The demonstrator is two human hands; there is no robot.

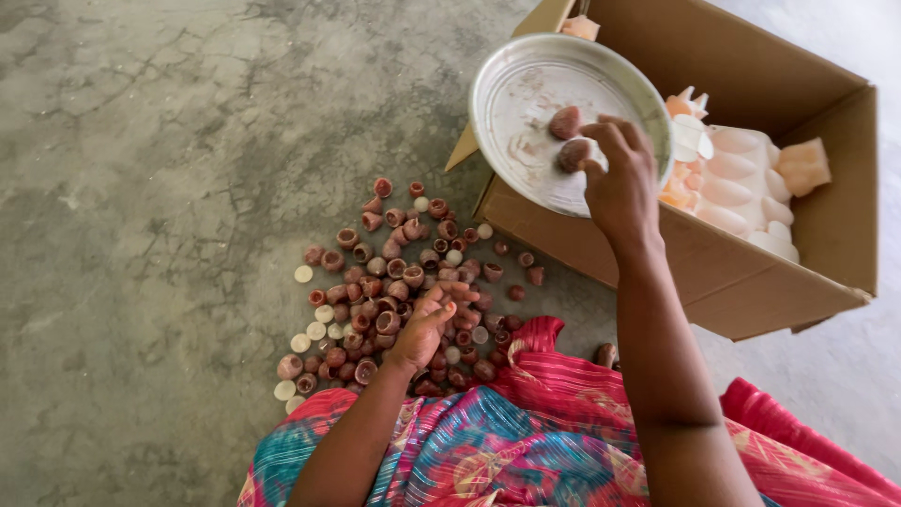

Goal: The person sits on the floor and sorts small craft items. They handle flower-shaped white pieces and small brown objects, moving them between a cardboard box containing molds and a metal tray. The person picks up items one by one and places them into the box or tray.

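Grey concrete floor, left hand curled on pile of reddish caps, right hand pinching white piece over metal plate, cardboard box far right.

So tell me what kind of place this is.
Probably an informal floor workspace, perhaps at a home or small workshop: bare cracked concrete floor, a heap of small reddish cups loose on it, and an open cardboard box of pale moulded pieces beside a metal plate.

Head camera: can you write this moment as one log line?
right hand: at round metal plate, touching reddish-brown piece | left hand: on floor pile of reddish-brown caps | cardboard box: open
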